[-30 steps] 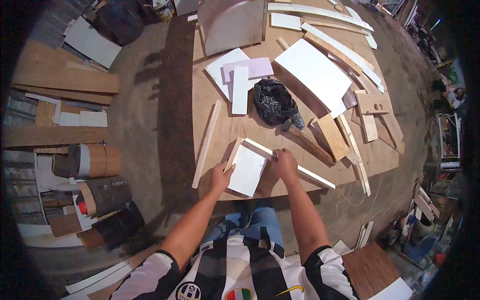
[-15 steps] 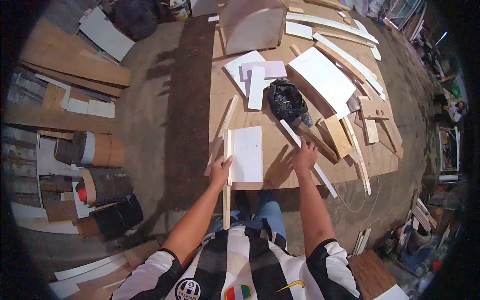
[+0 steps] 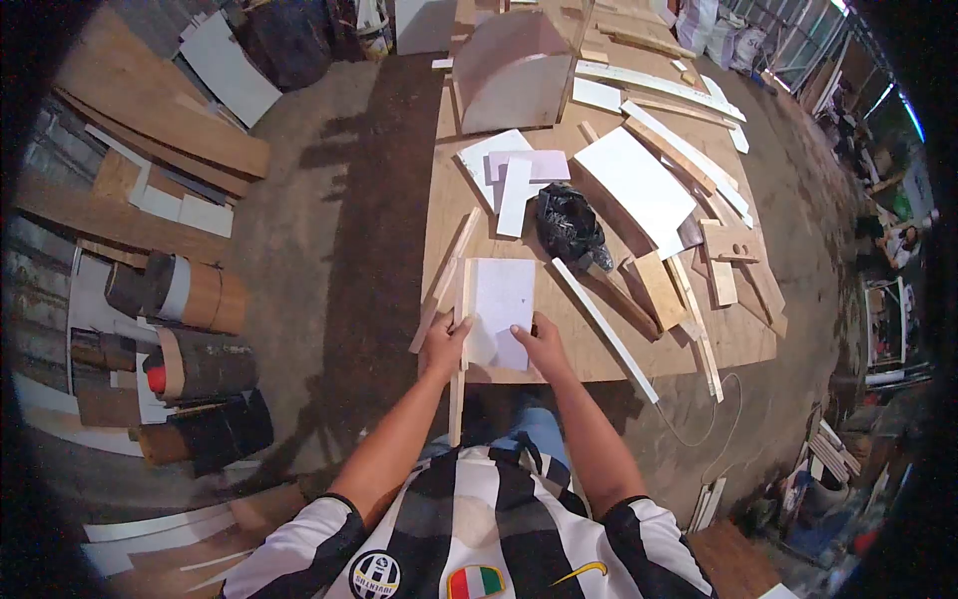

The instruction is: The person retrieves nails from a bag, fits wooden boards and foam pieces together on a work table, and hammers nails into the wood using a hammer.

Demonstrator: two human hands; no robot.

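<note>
A white rectangular board [image 3: 504, 299] lies at the near edge of the table, with a thin wooden strip [image 3: 457, 399] along its left side that sticks out past the edge towards me. My left hand [image 3: 442, 346] is closed around the strip beside the board's left edge. At the board's lower right corner, my right hand [image 3: 542, 349] grips the edge, thumb on top and fingers partly hidden. Another wooden strip [image 3: 449, 265] lies slanted just left of the board. Right of my right hand, a long white strip [image 3: 606, 331] lies apart from it, overhanging the near edge.
A black plastic bag [image 3: 569, 225] sits on the plywood table [image 3: 589, 359] beyond the board. White panels [image 3: 639, 180], wood offcuts [image 3: 667, 290] and a curved box-like piece [image 3: 514, 80] stand or lie farther back. Rolled sheets [image 3: 205, 299] are on the left; a thin cord [image 3: 733, 429] hangs right.
My right hand has let go of the white strip and moved left onto the white board's right edge. My left hand still grips the wooden strip. The view has shifted slightly.
</note>
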